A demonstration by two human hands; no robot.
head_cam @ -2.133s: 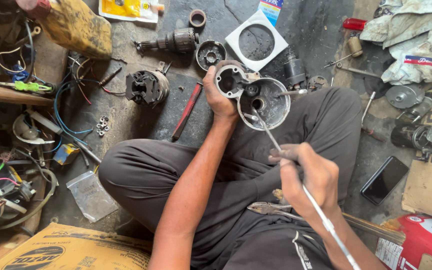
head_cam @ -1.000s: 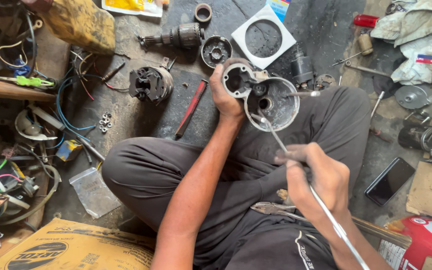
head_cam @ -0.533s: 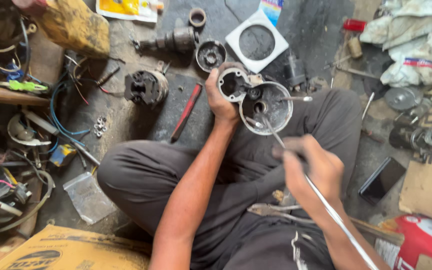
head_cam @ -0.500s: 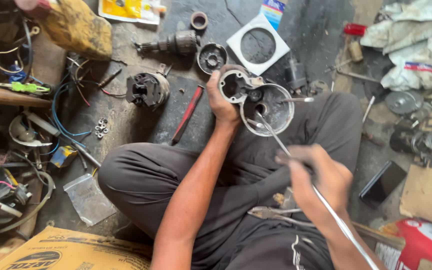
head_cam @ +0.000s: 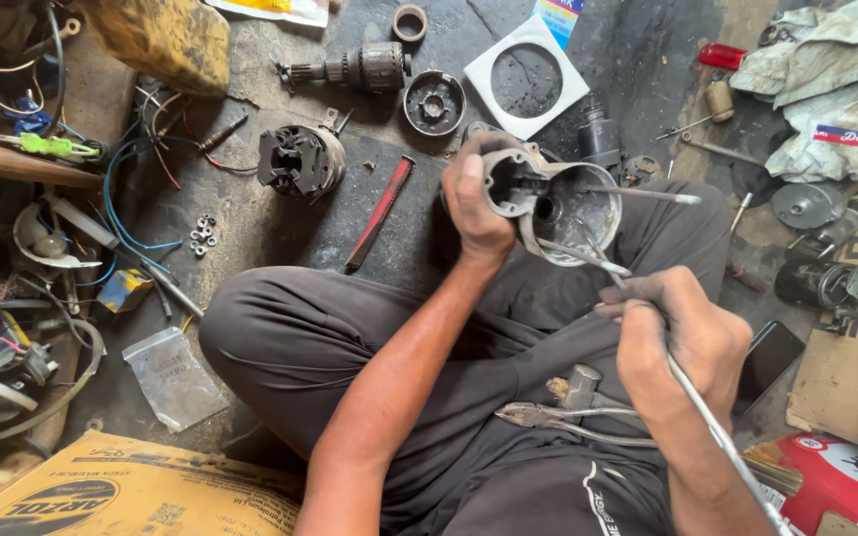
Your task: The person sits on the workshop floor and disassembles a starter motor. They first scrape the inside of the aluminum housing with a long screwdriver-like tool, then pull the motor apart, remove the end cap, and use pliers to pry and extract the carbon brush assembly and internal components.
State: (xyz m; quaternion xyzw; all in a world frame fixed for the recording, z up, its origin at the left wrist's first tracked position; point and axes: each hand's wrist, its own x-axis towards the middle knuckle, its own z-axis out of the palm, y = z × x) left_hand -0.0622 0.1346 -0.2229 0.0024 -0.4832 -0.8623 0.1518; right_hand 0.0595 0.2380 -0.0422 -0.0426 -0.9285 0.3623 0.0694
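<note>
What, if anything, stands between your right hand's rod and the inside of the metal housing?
Nothing visible: the right hand holds the rod, whose tip already reaches into the open housing, gripped by the left hand.

I have drawn my right hand up the frame, closer to the metal housing, so less of the long rod shows between them. My left hand has tipped the housing slightly leftward.

Grimy concrete floor w/ motor armature, red-handled tool, loose nuts, plastic bag, wires.
</note>
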